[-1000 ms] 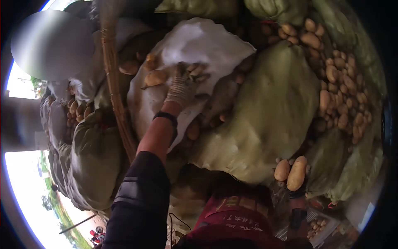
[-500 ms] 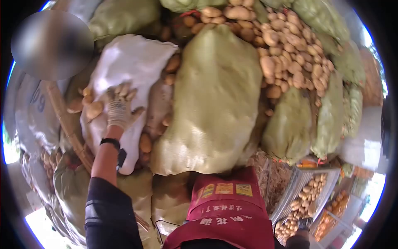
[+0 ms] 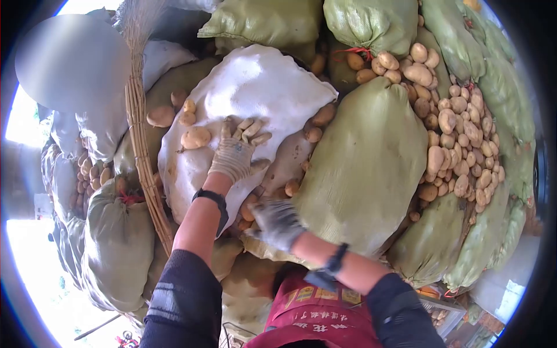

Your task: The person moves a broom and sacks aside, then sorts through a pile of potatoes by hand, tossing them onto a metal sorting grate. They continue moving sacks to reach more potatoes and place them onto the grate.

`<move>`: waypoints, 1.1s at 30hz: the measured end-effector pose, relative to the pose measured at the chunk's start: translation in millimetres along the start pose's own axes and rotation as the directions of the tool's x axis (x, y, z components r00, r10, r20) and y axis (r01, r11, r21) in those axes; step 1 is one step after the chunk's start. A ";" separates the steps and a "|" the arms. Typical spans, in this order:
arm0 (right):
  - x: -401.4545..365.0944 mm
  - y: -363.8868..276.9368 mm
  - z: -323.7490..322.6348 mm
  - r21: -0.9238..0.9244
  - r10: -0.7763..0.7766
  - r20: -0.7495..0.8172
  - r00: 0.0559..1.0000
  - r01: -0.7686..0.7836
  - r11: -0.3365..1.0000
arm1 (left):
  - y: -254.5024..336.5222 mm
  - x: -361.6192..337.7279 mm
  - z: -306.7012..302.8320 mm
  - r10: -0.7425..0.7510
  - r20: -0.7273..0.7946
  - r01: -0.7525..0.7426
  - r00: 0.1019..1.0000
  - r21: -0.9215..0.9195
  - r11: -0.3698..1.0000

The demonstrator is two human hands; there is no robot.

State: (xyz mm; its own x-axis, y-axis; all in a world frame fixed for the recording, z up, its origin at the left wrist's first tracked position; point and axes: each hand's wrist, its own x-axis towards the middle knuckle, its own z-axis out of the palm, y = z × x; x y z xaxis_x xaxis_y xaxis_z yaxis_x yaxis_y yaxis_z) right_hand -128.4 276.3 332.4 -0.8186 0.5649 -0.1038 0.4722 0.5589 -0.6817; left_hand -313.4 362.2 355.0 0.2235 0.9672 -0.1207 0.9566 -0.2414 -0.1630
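My left hand [image 3: 239, 149], in a dirty knit glove, lies flat with fingers spread on a white woven sack [image 3: 255, 75]. Beside its fingertips, a few loose potatoes [image 3: 195, 138] rest on the sack's left part. My right hand [image 3: 276, 224], also gloved and slightly blurred, is at the lower edge between the white sack and a large green sack [image 3: 365, 156]. Its fingers and thumb look apart, and I see nothing held in them. More potatoes [image 3: 292, 187] show in the gap between the two sacks, near the right hand.
A heap of loose potatoes [image 3: 464, 139] spreads at the right among green sacks. A straw broom [image 3: 139, 133] stands along the left side, with a full tied sack [image 3: 116, 249] beside it. Another green sack [image 3: 270, 23] lies at the back. A potato crate [image 3: 447, 313] is at lower right.
My right hand has come from the potato crate at lower right to the edge of the sacks. My left hand stays on the white sack. The view has turned leftward.
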 end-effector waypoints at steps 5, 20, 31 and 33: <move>55.0 18.7 122.9 -0.262 0.083 -0.358 0.930 -0.186 0.947 | -1.9 1.6 4.2 0.005 0.030 -0.005 1.000 -0.005 1.000; 16.4 189.4 -172.1 0.737 0.586 -0.251 0.770 -0.240 0.632 | -5.6 -1.9 0.8 0.059 -0.017 -0.060 0.998 -0.070 0.996; 140.7 203.9 -182.1 -0.346 0.670 0.086 0.737 -0.609 0.714 | -1.1 -0.2 0.6 0.019 -0.028 -0.024 0.999 -0.184 0.983; 140.4 200.1 -183.2 -0.306 0.649 0.105 0.753 -0.596 0.742 | -2.6 -1.6 0.2 0.040 -0.042 -0.047 0.998 -0.169 0.984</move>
State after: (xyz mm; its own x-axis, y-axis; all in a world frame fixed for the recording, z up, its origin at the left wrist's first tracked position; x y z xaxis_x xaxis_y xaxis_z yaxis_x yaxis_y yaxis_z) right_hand -88.9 578.6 314.1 -0.3447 0.7246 -0.5968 0.9387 0.2635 -0.2222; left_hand -316.3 361.3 355.4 0.2693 0.9592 -0.0863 0.9630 -0.2694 0.0110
